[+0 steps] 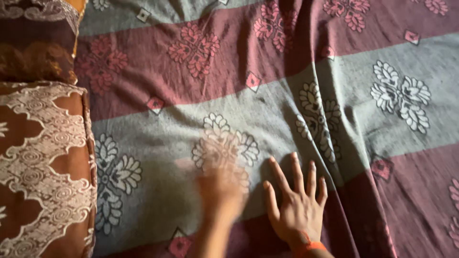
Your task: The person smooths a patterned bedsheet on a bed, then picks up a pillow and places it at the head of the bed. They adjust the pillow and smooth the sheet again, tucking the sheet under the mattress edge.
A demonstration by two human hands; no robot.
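**Both hands flat on striped bedsheet**

Bedsheet (267,110) as landmark: woven cloth in broad maroon and grey bands, pink floral motifs on the maroon, white floral motifs on the grey, small pink diamonds along the band edges. Spread across nearly the whole view, covering a bed. Long folds and creases running diagonally from upper centre toward the lower right of the sheet.

Right hand (299,205) pressed palm-down on the sheet, at its lower centre, on the line where grey band meets maroon. Fingers (279,174) open, spread apart, straight, gripping nothing. Orange band (311,247) on the wrist.

Left hand (222,184) just left of the right hand, over a white flower motif on the grey band. Heavily motion-blurred; outline smeared. Appears flat and open against the sheet, nothing held, but exact finger pose hard to make out.

Brown pillow (43,167) with white lace-like pattern at the sheet's left edge, lying on or against it. Second darker brown patterned cushion (36,40) at the sheet's upper left corner, touching the first pillow.
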